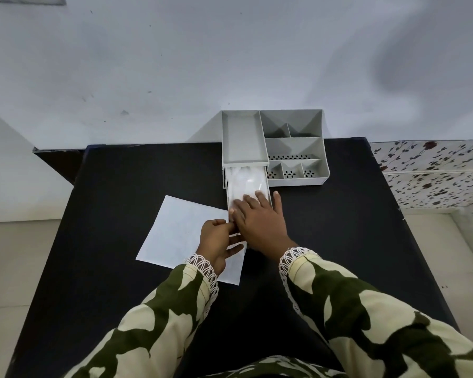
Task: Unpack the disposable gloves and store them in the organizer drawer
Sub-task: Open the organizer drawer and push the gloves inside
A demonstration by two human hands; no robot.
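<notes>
A grey plastic organizer (295,144) stands at the far edge of the black table (120,186). Its drawer (269,192) is pulled out toward me and holds clear, crinkled disposable gloves (243,184). My right hand (260,222) lies flat with spread fingers on the gloves at the drawer's near end, pressing them down. My left hand (219,241) is at the drawer's front left corner, fingers curled against its front edge. The drawer's front is hidden by both hands. A flat white packet (180,230) lies on the table to the left, partly under my left hand.
The organizer's top has a long tray (243,137) on the left and several small compartments (292,170) with perforated floors on the right. A pale wall rises right behind the table. A floral-patterned surface (434,173) lies beyond the table's right edge.
</notes>
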